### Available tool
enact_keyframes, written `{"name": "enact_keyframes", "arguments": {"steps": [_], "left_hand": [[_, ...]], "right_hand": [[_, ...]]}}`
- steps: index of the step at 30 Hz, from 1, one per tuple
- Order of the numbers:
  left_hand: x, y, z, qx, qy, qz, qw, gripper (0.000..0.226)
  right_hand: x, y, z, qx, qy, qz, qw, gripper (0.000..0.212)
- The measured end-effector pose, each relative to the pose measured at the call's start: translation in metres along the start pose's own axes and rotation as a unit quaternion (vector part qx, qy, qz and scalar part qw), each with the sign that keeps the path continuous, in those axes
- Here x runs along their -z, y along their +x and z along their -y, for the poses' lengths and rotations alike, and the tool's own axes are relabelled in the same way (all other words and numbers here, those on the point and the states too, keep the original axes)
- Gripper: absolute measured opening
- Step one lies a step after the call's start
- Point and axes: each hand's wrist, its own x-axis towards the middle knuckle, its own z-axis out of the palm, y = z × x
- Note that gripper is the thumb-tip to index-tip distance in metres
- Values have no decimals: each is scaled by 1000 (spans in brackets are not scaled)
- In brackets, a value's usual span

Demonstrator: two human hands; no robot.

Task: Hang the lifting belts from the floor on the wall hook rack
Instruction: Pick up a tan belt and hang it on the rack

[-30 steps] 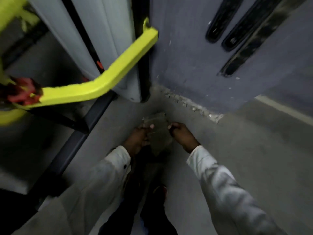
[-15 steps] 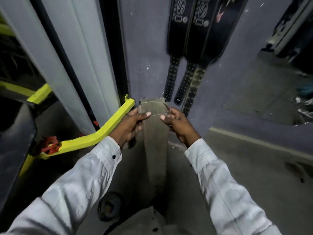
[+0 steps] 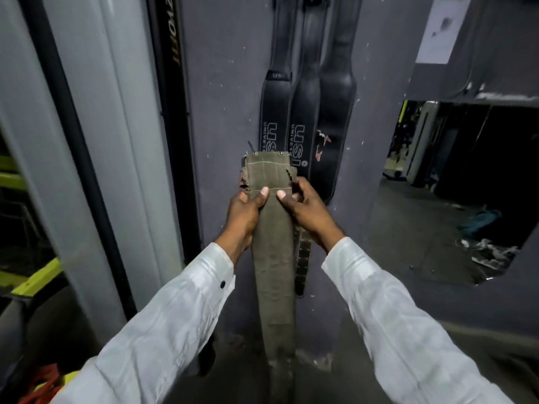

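Now that the worn olive canvas lifting belt (image 3: pixel 272 258) is raised from floor level, the left hand (image 3: pixel 245 211) and right hand (image 3: pixel 306 208) pinch its frayed top end before three hung black leather belts (image 3: pixel 309 112), with hooking not yet done.

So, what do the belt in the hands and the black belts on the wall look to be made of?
The held belt: olive woven fabric, likely canvas or webbing, matte, with stitch lines and a frayed top edge. The black belts on the wall: smooth leather or a synthetic lookalike, slightly glossy, with sheen along padded curves and printed logos.
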Motion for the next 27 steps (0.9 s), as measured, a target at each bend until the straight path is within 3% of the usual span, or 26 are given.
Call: {"name": "enact_keyframes", "arguments": {"steps": [2, 4, 8, 13, 18, 23, 27], "left_hand": [[-3, 11, -8, -14, 3, -5, 1000, 32], [-6, 22, -15, -28, 10, -5, 1000, 34], [-14, 37, -33, -62, 11, 4, 998, 31], [-19, 58, -56, -74, -36, -10, 997, 31], [-22, 75, -66, -97, -27, -21, 995, 22], [-17, 92, -81, -113, -31, -30, 993, 17], [-23, 97, -82, -122, -26, -29, 992, 22]], "right_hand": [[-1, 4, 5, 10, -74, -16, 997, 22], [-2, 10, 9, 45, -136, -81, 986, 16], [-3, 23, 23, 82, -132, -143, 977, 10], [-6, 27, 34, 60, -79, -56, 993, 18], [-18, 31, 36, 115, -128, -159, 972, 17], [-23, 34, 31, 60, -8, -45, 997, 24], [-28, 30, 17, 99, -68, -136, 983, 16]]}}
